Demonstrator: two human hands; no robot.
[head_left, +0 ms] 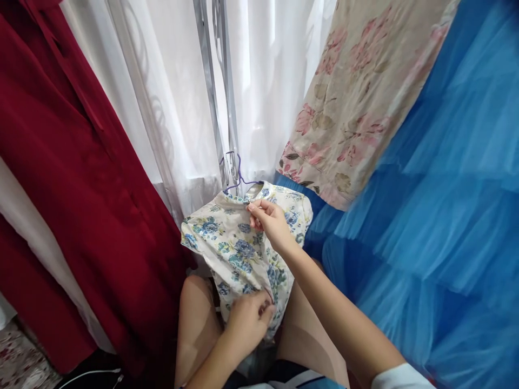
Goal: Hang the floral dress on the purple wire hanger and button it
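A white short-sleeved floral blouse [243, 248] with blue flowers hangs from a purple hanger [240, 175] in front of my knees. At the middle of its neckline, my right hand [270, 221] pinches the edge, thumb against finger; a small dark bit shows by the fingertips, too small to name. Lower down, my left hand [249, 321] is slightly blurred. Its fingers curl closed on the cloth along the front edge, where a fold runs down from the neck. The lower end of the blouse falls between my thighs.
Red cloth [101, 205] hangs at the left and blue ruffled tulle [425, 216] at the right. Beige floral cloth [344, 108] hangs above the blouse's right shoulder. Behind are white curtains [267, 97] and grey metal uprights [213, 92]. A white cable [91, 371] lies low at left.
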